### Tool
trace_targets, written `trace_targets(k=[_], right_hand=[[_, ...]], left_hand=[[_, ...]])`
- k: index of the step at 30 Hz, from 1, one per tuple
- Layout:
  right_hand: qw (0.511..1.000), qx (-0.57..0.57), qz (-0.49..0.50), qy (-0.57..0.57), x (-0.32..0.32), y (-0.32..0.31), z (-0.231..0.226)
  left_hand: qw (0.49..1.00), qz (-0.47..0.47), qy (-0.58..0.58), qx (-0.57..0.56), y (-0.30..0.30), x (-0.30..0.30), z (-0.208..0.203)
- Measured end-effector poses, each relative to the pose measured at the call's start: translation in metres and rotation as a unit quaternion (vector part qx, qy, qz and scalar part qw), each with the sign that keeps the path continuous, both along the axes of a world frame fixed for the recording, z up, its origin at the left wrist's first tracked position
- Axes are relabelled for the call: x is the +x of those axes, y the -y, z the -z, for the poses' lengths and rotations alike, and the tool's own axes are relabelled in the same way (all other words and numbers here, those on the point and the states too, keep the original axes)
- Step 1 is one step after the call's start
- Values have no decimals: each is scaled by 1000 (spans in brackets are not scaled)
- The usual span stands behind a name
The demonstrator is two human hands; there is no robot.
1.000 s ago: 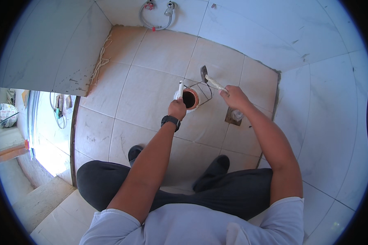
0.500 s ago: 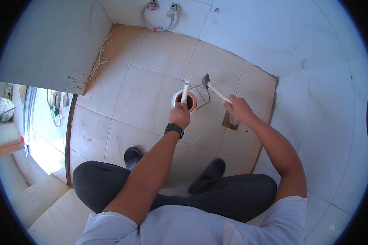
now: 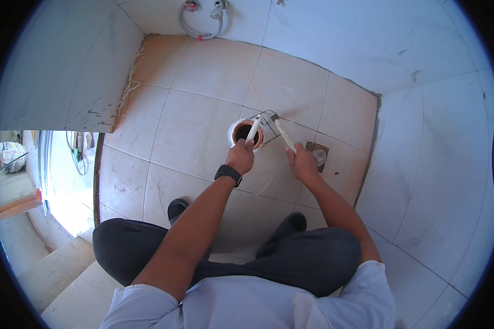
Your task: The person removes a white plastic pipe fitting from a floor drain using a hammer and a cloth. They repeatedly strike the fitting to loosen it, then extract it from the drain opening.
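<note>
My left hand (image 3: 240,157), wearing a black wristwatch, is closed around a white rod-like tool (image 3: 253,130). The tool slants over the round orange drain pipe opening (image 3: 235,135), which has white material around its rim. What lies at the tool's lower end is hidden by my hand. My right hand (image 3: 303,163) grips the pale, worn handle of a hammer (image 3: 284,133). Its dark head is close to the rod's upper end; whether they touch I cannot tell. Dark lines form an angular outline on the tiles beside the pipe.
A square floor drain (image 3: 318,156) lies right of my right hand. Pale tiled walls rise at the back and right. A grey hose (image 3: 181,21) hangs from a valve on the back wall. My black slippers (image 3: 292,222) rest on the tiled floor (image 3: 197,120); a doorway opens at left.
My right hand has swung the hammer left and down, bringing its head close to the white rod. The rod now tilts more to the right in my left hand. The view has shifted slightly.
</note>
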State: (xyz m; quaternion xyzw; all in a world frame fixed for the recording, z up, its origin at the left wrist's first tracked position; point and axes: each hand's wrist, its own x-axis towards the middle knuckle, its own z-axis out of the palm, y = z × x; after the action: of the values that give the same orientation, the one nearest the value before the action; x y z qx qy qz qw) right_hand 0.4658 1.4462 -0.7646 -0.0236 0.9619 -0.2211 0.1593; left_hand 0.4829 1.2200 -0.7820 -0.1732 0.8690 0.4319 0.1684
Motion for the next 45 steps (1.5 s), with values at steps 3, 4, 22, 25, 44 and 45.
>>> trace_targets(k=[3, 4, 22, 25, 44, 45], right_hand=[[1000, -12, 3, -7, -2, -3, 4], [1000, -14, 2, -6, -3, -4, 4], [1000, 16, -6, -21, -4, -8, 12], [1000, 23, -5, -14, -3, -5, 11], [1000, 6, 14, -27, 3, -7, 17], [1000, -6, 11, -22, 3, -7, 17]], left_hand=[[1000, -7, 10, -1, 1, -2, -1], [1000, -10, 8, -1, 1, -2, -1], [1000, 1, 29, 5, 8, -7, -4], [1000, 8, 29, 2, 9, -8, -5], [994, 105, 1, -13, 16, -17, -6], [996, 88, 10, -13, 17, -17, -5]])
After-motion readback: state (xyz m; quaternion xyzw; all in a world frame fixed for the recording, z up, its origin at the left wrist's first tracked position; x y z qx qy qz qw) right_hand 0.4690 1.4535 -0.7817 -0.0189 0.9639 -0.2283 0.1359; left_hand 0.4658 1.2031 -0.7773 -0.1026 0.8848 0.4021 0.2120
